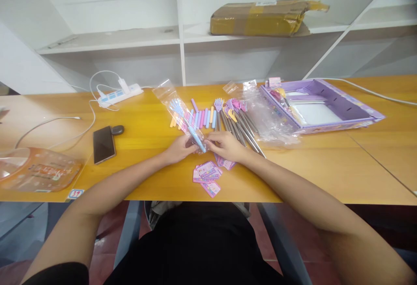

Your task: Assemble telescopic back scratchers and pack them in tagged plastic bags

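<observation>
A clear plastic bag holds a blue hand-shaped scratcher with a blue handle, lying at a slant. My left hand pinches the bag's lower end from the left. My right hand pinches the same end from the right, near the handle's tip. Behind my hands lie several coloured handle tubes in a row. Metal rods with coloured hand-shaped heads lie right of them. Pink printed cards are in a loose pile in front, with more cards partly under my right hand.
Empty-looking clear bags lie beside a purple open box on the right. At left are a phone, a power strip, cables and an orange bag. A taped carton sits on the shelf behind.
</observation>
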Demonstrator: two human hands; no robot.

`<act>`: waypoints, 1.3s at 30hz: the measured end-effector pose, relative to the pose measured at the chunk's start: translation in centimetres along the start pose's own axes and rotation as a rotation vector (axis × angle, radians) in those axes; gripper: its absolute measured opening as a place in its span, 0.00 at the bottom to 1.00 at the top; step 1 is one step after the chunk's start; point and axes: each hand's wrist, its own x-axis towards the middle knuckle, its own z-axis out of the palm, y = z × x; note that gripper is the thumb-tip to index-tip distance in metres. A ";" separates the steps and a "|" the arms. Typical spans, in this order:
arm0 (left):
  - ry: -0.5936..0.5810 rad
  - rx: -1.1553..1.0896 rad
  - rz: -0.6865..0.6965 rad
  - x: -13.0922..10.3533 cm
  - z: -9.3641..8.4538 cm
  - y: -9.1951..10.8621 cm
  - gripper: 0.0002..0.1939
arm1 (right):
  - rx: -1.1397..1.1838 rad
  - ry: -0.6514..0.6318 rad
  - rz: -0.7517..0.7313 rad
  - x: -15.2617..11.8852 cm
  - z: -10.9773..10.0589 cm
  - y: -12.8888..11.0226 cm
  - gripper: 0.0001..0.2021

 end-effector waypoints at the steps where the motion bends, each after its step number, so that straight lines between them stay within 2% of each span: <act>1: 0.011 0.003 -0.002 0.0 0.1 0.0 0.15 | 0.008 -0.005 -0.002 0.0 0.0 0.0 0.19; 8: 0.122 0.060 -0.015 0.1 -0.3 0.8 0.14 | -0.029 -0.011 -0.022 0.1 -0.6 0.0 0.23; 10: 0.191 0.024 -0.051 0.2 -0.6 0.9 0.12 | -0.032 -0.079 -0.039 0.1 -0.9 0.1 0.22; 13: 0.333 -0.084 -0.097 0.5 -1.0 0.6 0.08 | 0.025 -0.246 -0.080 0.1 -1.0 0.2 0.20; 16: 0.421 -0.152 -0.086 0.7 -1.4 0.3 0.07 | 0.060 -0.339 -0.116 0.0 -0.7 0.2 0.25; 25: 0.441 -0.155 -0.100 0.6 -1.3 0.3 0.07 | 0.155 -0.395 -0.039 0.2 -0.6 0.0 0.22; 31: 0.422 -0.096 -0.120 0.3 -0.9 0.9 0.08 | 0.329 -0.285 0.121 0.1 -1.6 1.1 0.19; 33: 0.431 -0.052 -0.136 0.2 -0.9 1.3 0.08 | 0.357 -0.166 0.153 0.2 -2.0 1.5 0.19; 36: 0.438 0.015 -0.165 0.0 -0.8 1.8 0.06 | 0.370 0.102 0.195 0.6 -2.5 2.0 0.21; 39: 0.363 0.059 -0.191 -0.1 -0.7 2.2 0.06 | 0.413 0.272 0.233 0.8 -2.6 2.3 0.23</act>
